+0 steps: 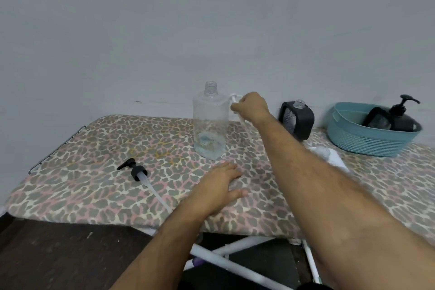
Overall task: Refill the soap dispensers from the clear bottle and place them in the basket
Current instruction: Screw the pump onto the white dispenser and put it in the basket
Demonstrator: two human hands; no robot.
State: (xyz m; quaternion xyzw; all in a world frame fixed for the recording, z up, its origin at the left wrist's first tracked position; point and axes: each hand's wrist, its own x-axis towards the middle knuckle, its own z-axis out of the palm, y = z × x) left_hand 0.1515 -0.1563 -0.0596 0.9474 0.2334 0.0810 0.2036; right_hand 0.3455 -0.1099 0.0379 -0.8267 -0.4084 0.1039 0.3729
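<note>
- An ironing board (77, 148) with a leopard-print cover is seen against a grey wall; everything stands or lies on it.
- A teal basket (367, 141) is set at the far right; one black soap dispenser (397, 117) with its pump on is held inside.
- The clear bottle (210, 122) stands upright and uncapped at the middle, nearly empty.
- A second black dispenser (297, 120), open-necked, stands between bottle and basket.
- The right hand (253, 107) is curled round a white pump (236, 101) just beside the bottle.
- The left hand (220, 187) is laid flat on the cover, fingers straight and together.
- A black pump (137, 172) lies near the left.
</note>
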